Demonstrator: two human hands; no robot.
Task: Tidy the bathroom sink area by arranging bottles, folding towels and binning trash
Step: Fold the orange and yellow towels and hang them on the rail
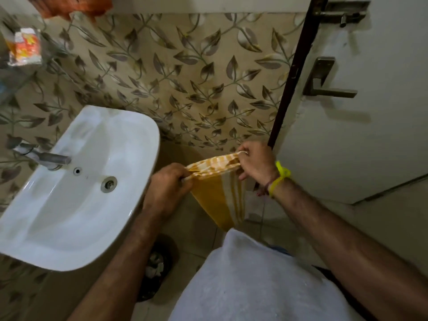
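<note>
here both hands (168,188) (254,164) pinch the striped towel (220,193).

I count one striped towel (217,193), one sink (129,135), one tap (44,157), one bin (155,267), two hands.

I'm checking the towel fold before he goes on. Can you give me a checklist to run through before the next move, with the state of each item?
1. Left hand grips one top corner of the yellow striped towel: ok.
2. Right hand pinches the other top corner: ok.
3. Top edge pulled straight between the hands: not ok, it sags and bunches.
4. Towel hanging free of the sink: ok, it hangs beside the rim without touching.
5. Lower end off the floor: cannot tell, the white shirt hides it.
6. Bin under the sink out of the towel's way: ok.
</note>
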